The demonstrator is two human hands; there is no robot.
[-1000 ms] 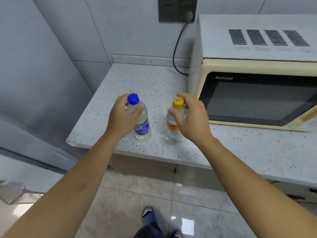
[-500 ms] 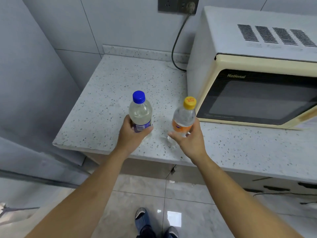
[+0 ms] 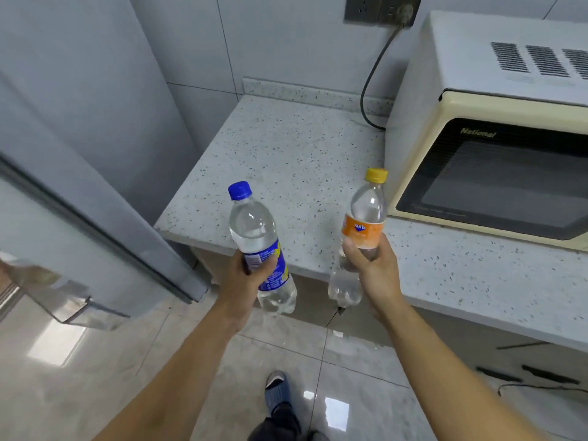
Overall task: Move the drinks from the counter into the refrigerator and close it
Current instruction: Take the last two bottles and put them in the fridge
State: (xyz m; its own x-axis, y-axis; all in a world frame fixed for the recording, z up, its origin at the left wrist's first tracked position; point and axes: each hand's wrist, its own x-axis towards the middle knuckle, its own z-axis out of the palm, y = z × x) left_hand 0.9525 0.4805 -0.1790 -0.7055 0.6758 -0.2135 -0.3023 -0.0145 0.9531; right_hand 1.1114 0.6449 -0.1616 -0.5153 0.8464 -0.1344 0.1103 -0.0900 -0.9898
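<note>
My left hand (image 3: pixel 246 280) grips a clear bottle with a blue cap and blue label (image 3: pixel 254 230) around its middle. My right hand (image 3: pixel 372 265) grips a clear bottle with a yellow cap and orange Fanta label (image 3: pixel 366 218). Both bottles are lifted off the speckled counter (image 3: pixel 286 160) and hang in front of its edge, above the floor. The refrigerator (image 3: pixel 79 106) stands at the left, with its open door (image 3: pixel 63 249) swung toward me; a door shelf shows at the door's lower edge.
A cream microwave (image 3: pixel 496 128) fills the counter's right side, its cable running up to a wall socket (image 3: pixel 381 7). Glossy tiled floor (image 3: pixel 95 361) lies below, with my foot (image 3: pixel 276 389) on it. Cabinet fronts sit under the counter.
Both hands slid from the bottle caps down to the bodies, then lifted the bottles off the counter and drew them toward me. The view turned left, bringing the refrigerator door in.
</note>
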